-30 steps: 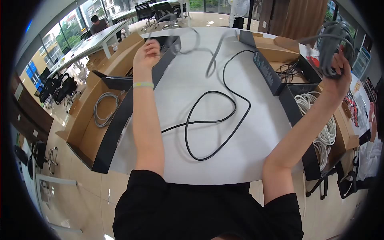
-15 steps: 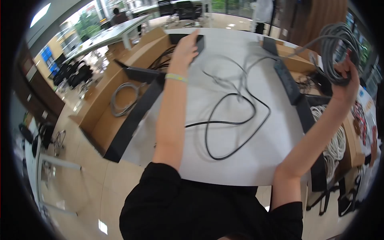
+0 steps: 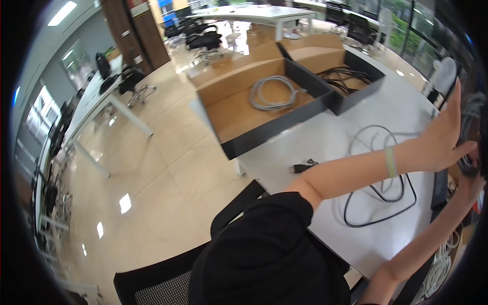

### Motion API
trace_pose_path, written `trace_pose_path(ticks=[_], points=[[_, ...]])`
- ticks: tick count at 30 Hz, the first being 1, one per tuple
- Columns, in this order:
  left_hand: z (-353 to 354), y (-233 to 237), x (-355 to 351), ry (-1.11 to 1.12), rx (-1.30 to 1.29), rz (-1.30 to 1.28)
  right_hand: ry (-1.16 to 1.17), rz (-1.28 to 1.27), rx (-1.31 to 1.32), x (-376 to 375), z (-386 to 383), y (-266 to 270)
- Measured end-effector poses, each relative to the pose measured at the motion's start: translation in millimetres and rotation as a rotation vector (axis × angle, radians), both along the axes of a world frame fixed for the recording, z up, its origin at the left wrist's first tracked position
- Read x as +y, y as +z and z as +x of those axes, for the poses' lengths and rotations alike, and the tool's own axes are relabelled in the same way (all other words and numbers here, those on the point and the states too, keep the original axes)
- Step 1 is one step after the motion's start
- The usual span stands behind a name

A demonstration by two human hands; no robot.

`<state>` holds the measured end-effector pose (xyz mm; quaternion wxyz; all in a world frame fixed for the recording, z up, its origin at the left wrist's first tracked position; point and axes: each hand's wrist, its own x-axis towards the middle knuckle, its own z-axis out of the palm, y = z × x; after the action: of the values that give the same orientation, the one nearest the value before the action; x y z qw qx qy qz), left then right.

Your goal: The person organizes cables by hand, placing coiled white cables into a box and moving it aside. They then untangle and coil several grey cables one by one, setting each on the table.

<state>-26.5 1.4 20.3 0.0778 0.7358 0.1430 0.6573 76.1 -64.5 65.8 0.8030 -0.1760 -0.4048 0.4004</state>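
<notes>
An open-plan office with a glossy beige floor, dark swivel chairs and long white desks stretches behind a white tabletop point(image 3: 330, 137) that fills the right half of the view. The person's left hand point(image 3: 447, 137) is held up over the right-hand side of this tabletop. It is open, with the fingers straight and together, the thumb spread, and a pale green wristband point(image 3: 390, 161) on the forearm. Its palm faces a bundle of grey coiled cable point(image 3: 471, 119) at the far right border, and the fingertips are touching the bundle or just beside it. The bundle lies rightward of the left hand and above the right hand point(image 3: 470, 185), which comes up from below and seems to meet the lowest loops. The right hand is the nearer of the two to the bundle. The loops appear to hang upright, so the bundle's long axis runs roughly vertical.

Under the left forearm a black cable point(image 3: 378, 219) lies in a loose loop on the tabletop, with a thinner pale cable point(image 3: 367, 133) curled beside it and a small black plug point(image 3: 303, 166) near the elbow. Further back, a brown cardboard box with a black rim point(image 3: 264, 133) holds a grey coil.

The lens edge cuts off and blurs the bundle and the right hand. I cannot tell whether that hand is closed on the cable or how large the bundle is.
</notes>
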Motion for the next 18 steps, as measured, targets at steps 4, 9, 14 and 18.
trace_pose_path(ticks=[4,9,14,18], points=[[-4,2,15,-0.832,-0.440,-0.273,0.428,0.094,-0.050,21,14,-10],[-27,13,29,-0.900,-0.333,-0.674,0.206,0.002,0.148,27,-22,-17],[1,21,54,-1.386,-0.923,-0.704,0.438,-0.055,0.342,50,-4,-32],[-21,14,5,-1.169,-0.625,-0.671,0.274,-0.124,0.411,62,4,-40]])
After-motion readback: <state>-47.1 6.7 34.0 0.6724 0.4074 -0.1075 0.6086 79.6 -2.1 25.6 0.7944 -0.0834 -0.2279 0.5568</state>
